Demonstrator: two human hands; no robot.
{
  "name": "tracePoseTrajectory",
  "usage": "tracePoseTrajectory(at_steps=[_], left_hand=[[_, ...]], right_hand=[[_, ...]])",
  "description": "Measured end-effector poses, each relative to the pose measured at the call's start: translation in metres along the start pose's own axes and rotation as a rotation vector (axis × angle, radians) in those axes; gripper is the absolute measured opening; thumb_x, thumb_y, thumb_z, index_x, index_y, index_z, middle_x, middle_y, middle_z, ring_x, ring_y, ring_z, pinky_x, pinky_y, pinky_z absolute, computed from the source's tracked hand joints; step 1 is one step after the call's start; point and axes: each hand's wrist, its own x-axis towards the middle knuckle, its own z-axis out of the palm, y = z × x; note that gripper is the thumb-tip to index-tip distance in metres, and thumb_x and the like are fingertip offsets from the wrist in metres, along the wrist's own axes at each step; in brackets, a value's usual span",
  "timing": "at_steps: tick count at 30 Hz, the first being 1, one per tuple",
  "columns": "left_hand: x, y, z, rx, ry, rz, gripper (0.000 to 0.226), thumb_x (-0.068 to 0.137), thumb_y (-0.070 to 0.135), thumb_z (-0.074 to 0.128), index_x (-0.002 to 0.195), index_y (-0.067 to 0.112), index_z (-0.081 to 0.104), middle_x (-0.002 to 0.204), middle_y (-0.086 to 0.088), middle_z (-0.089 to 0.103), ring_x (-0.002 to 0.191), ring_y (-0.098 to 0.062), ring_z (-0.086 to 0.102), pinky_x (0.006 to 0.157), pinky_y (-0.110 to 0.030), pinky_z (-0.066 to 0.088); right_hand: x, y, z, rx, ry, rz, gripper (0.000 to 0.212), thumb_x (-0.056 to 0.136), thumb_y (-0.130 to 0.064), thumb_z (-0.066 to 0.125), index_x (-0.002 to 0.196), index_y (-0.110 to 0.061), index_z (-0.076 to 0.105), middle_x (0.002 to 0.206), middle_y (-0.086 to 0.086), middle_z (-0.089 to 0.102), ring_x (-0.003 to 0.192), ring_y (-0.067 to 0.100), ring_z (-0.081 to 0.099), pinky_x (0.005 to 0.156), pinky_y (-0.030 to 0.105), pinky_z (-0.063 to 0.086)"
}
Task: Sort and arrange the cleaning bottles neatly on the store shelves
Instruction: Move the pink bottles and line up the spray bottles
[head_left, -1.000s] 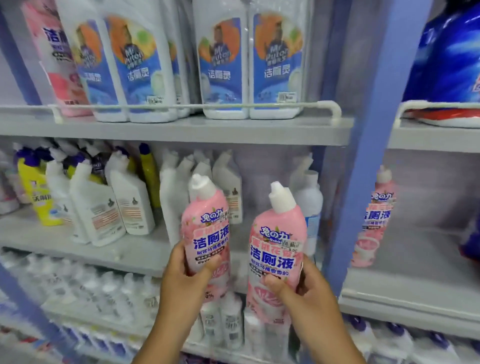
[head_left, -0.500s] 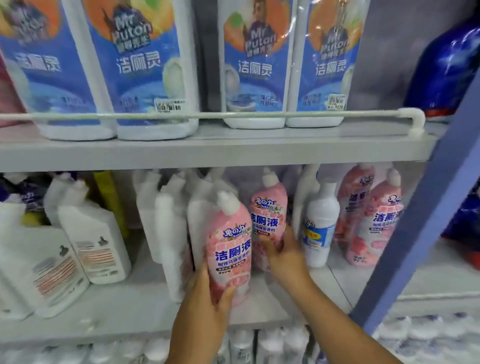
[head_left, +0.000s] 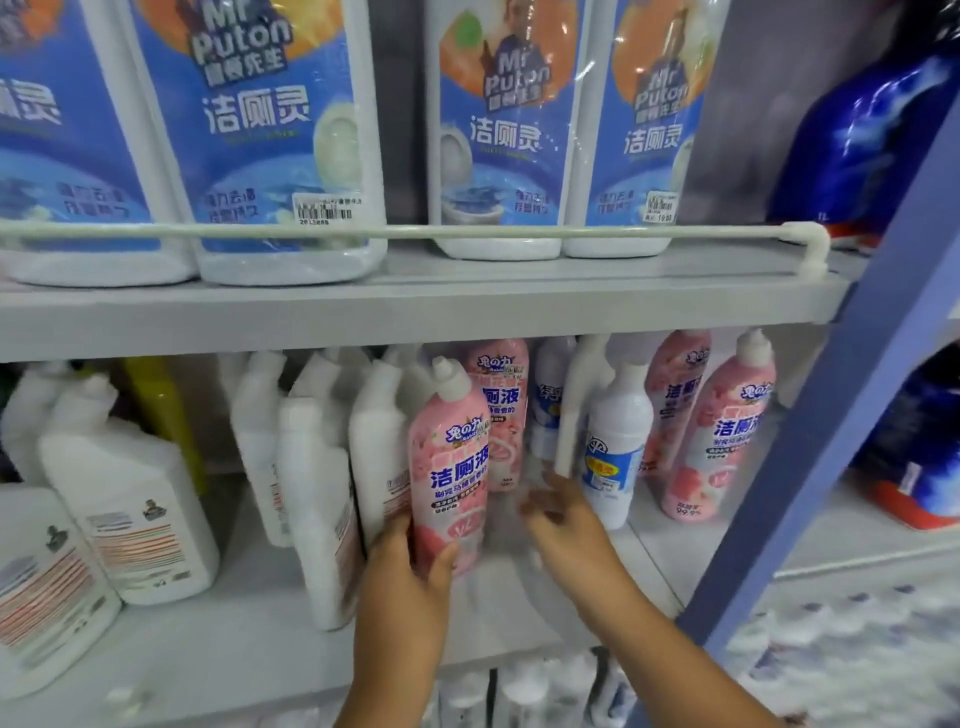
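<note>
left hand (head_left: 402, 577) grip: pink bottle (head_left: 451, 470) (upright) | right hand (head_left: 563, 512) beside, free

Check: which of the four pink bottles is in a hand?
The front pink bottle, gripped by the left hand. The one behind it and two at right stand free.

Slanting down the right side, a broad blue-violet upright post (head_left: 836, 415), plain and matte. Running level across the upper tier, a thin white guard rail (head_left: 415, 231), bending at its right end into a stubby white bracket (head_left: 811, 248) just beside that post. Stuck behind the rail, a white barcode sticker (head_left: 324, 208) with small dark digits; further right, a smaller price tag (head_left: 661, 206), blurred, possibly reading 10.00. Behind everything, a dull grey back panel (head_left: 753, 78).
</note>
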Motion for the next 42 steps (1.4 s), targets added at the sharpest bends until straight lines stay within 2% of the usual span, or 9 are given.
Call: tracePoseTrajectory(at_steps=[6, 12, 17, 19, 24, 31, 35, 37, 42], left_hand=[[-0.035, 0.027, 0.004, 0.054, 0.092, 0.009, 0.049, 0.070, 0.020, 0.092, 0.109, 0.022, 0.063, 0.106, -0.003, 0.054, 0.080, -0.018, 0.062, 0.074, -0.042, 0.057], [-0.075, 0.086, 0.044, -0.258, -0.164, 0.097, 0.025, 0.083, 0.012, 0.080, 0.096, 0.030, 0.067, 0.096, 0.000, 0.071, 0.080, -0.005, 0.066, 0.064, -0.009, 0.050], [-0.121, 0.153, 0.075, -0.470, -0.137, 0.093, 0.014, 0.075, 0.028, 0.083, 0.085, 0.034, 0.075, 0.081, 0.001, 0.075, 0.078, -0.024, 0.072, 0.072, -0.031, 0.060], [-0.149, 0.181, 0.090, -0.535, -0.169, 0.122, 0.025, 0.060, 0.042, 0.075, 0.084, 0.036, 0.076, 0.082, -0.004, 0.076, 0.078, -0.030, 0.074, 0.071, -0.041, 0.062], [-0.191, 0.230, 0.159, -0.528, -0.321, 0.297, 0.035, 0.067, 0.037, 0.074, 0.101, 0.044, 0.074, 0.112, 0.001, 0.076, 0.104, -0.017, 0.074, 0.084, -0.023, 0.058], [-0.147, 0.232, 0.270, -0.371, 0.063, 0.137, 0.059, 0.075, 0.050, 0.071, 0.130, 0.041, 0.052, 0.134, 0.018, 0.060, 0.125, -0.004, 0.058, 0.107, -0.030, 0.047], [-0.093, 0.226, 0.298, -0.353, 0.241, 0.025, 0.064, 0.077, 0.027, 0.083, 0.132, 0.020, 0.052, 0.124, -0.002, 0.062, 0.101, 0.004, 0.064, 0.081, -0.016, 0.054], [-0.067, 0.223, 0.303, -0.316, 0.268, -0.016, 0.068, 0.076, 0.028, 0.084, 0.136, 0.017, 0.053, 0.120, -0.002, 0.066, 0.102, -0.008, 0.069, 0.081, -0.024, 0.056], [-0.059, 0.220, 0.309, -0.136, 0.282, -0.013, 0.042, 0.085, 0.011, 0.081, 0.113, 0.023, 0.051, 0.101, 0.002, 0.063, 0.083, -0.007, 0.069, 0.059, -0.009, 0.047]], right_hand=[[-0.101, 0.002, -0.089, 0.097, -0.277, 0.177, 0.020, 0.093, -0.012, 0.070, 0.113, -0.012, 0.071, 0.109, 0.006, 0.078, 0.104, 0.023, 0.073, 0.093, 0.037, 0.057], [-0.105, -0.006, -0.205, 0.196, -0.267, 0.158, 0.081, 0.040, -0.056, 0.098, 0.103, -0.010, 0.079, 0.108, 0.020, 0.076, 0.098, 0.039, 0.074, 0.080, 0.037, 0.062], [-0.062, 0.004, -0.262, 0.265, -0.064, 0.041, 0.015, 0.087, -0.015, 0.072, 0.099, -0.008, 0.077, 0.104, 0.020, 0.076, 0.087, 0.034, 0.074, 0.082, 0.045, 0.061], [-0.041, 0.013, -0.280, 0.243, -0.011, 0.043, 0.018, 0.095, -0.008, 0.061, 0.108, -0.008, 0.073, 0.105, 0.014, 0.077, 0.090, 0.031, 0.075, 0.086, 0.046, 0.058], [0.010, 0.035, -0.323, 0.203, -0.060, 0.015, 0.023, 0.093, -0.016, 0.070, 0.115, -0.015, 0.069, 0.109, 0.008, 0.076, 0.101, 0.025, 0.074, 0.089, 0.043, 0.059], [0.072, 0.046, -0.351, 0.130, -0.173, 0.011, 0.020, 0.096, -0.010, 0.066, 0.115, -0.014, 0.067, 0.111, 0.011, 0.074, 0.099, 0.026, 0.073, 0.078, 0.030, 0.061], [0.101, 0.045, -0.350, 0.170, -0.181, 0.026, 0.018, 0.096, -0.002, 0.063, 0.107, -0.015, 0.068, 0.100, 0.007, 0.073, 0.093, 0.028, 0.071, 0.086, 0.043, 0.059], [0.112, 0.047, -0.346, 0.184, -0.202, 0.025, 0.017, 0.097, -0.003, 0.061, 0.102, -0.017, 0.069, 0.092, 0.002, 0.073, 0.088, 0.024, 0.068, 0.089, 0.049, 0.057], [0.138, 0.054, -0.339, 0.149, -0.216, 0.029, 0.012, 0.095, -0.007, 0.063, 0.103, -0.014, 0.069, 0.092, 0.006, 0.070, 0.078, 0.020, 0.066, 0.074, 0.038, 0.058]])
